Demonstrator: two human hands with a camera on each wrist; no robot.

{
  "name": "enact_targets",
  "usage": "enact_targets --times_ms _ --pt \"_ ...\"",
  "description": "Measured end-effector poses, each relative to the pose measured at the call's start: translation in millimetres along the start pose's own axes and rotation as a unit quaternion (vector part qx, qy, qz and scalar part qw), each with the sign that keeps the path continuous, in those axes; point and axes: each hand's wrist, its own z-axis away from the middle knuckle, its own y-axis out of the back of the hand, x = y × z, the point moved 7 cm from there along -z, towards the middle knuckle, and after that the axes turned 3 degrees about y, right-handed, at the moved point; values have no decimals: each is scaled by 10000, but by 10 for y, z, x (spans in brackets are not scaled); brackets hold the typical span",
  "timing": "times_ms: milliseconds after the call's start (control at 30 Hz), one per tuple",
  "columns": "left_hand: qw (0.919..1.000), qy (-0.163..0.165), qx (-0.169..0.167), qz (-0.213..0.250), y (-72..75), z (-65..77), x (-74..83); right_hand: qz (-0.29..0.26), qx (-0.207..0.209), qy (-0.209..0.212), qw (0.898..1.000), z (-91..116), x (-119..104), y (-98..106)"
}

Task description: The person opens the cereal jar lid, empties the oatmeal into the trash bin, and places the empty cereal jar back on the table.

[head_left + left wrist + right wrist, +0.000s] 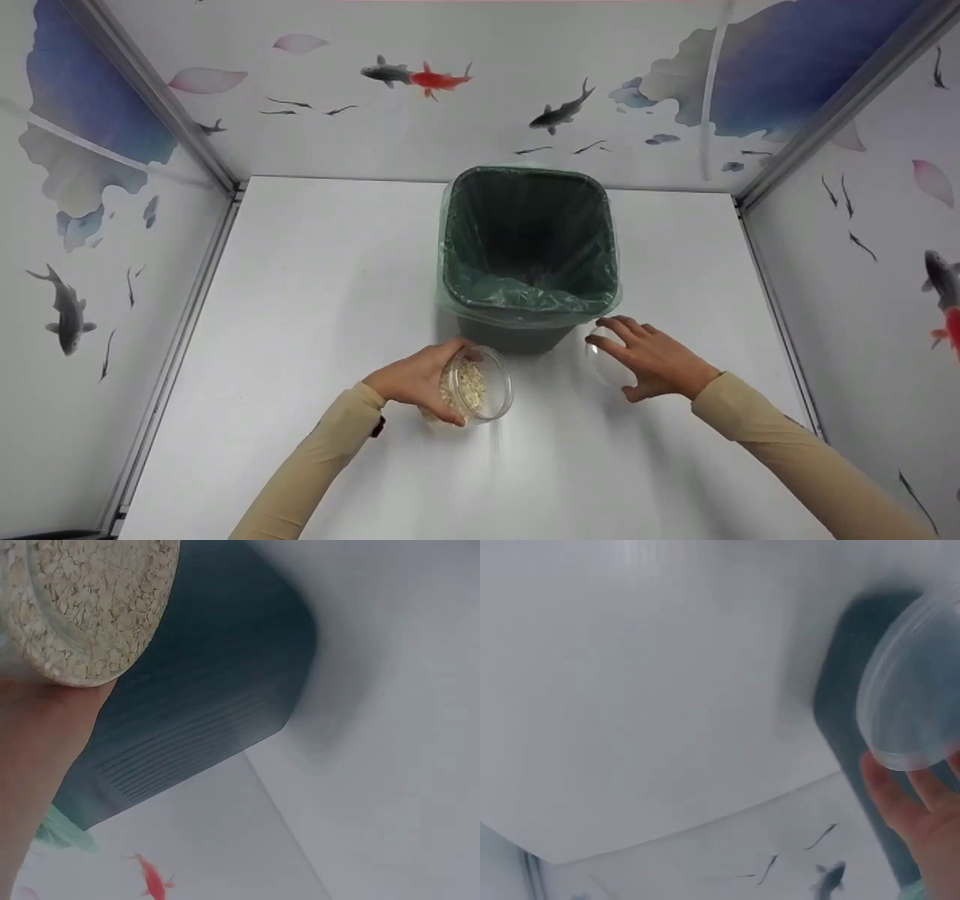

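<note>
My left hand (421, 381) grips a clear plastic jar (498, 384) around its side. The jar is tilted, its open mouth toward the right, with pale oat flakes (470, 384) lying inside. In the left wrist view the flakes (105, 604) press against the jar's clear wall. My right hand (657, 361) holds a clear round lid (911, 701) by its rim with spread, curved fingers. Both hands are in front of a dark bin (499, 335) lined with a green plastic bag (532, 296); the left is at its front, the right near its front right corner.
The bin stands upright on a white table (300, 300), close to the back wall (315, 142). Side walls (847, 247) printed with fish and petals enclose the table on the left and right.
</note>
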Motion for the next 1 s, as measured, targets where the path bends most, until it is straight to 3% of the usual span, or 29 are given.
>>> enact_targets --times_ms 133,233,467,833,1000 --pt "9999 -49 134 -66 86 69 49 -232 -470 -811 9953 117 321 -181" --pt "9997 -125 206 -55 122 127 77 -638 -723 -1450 9847 167 538 -318" --pt "9990 -260 361 81 184 247 81 -1645 -1104 -2741 9411 163 888 -675" --pt "9977 -425 506 130 281 322 84 -2379 -1158 -3439 9009 -89 1079 -1091" --pt "9977 -347 583 40 316 369 71 -2568 -1073 -3473 8955 -105 1070 -1165"
